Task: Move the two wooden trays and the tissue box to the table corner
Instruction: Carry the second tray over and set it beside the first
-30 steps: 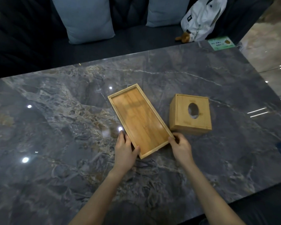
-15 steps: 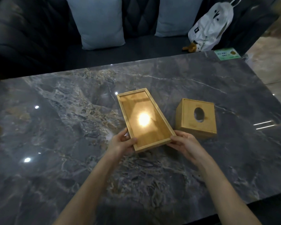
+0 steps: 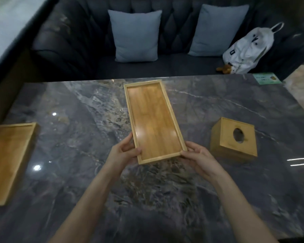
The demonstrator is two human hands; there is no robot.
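Note:
A long wooden tray [image 3: 153, 120] is lifted off the dark marble table [image 3: 77, 130], its far end pointing at the sofa. My left hand [image 3: 125, 153] grips its near left corner and my right hand [image 3: 198, 158] grips its near right corner. A second wooden tray [image 3: 9, 158] lies flat at the table's left edge, partly cut off by the frame. The wooden tissue box [image 3: 233, 139], a cube with a round hole on top, stands on the table to the right of my right hand, apart from it.
A dark tufted sofa [image 3: 174, 65] runs behind the table with two grey-blue cushions [image 3: 135, 35]. A white bag [image 3: 247, 50] leans at its right end. A green card [image 3: 267, 78] lies at the table's far right corner.
Both hands closed on the tray's near corners and raised it off the table, swinging it straighter toward the sofa. The view tilted up and left, bringing the second tray into sight.

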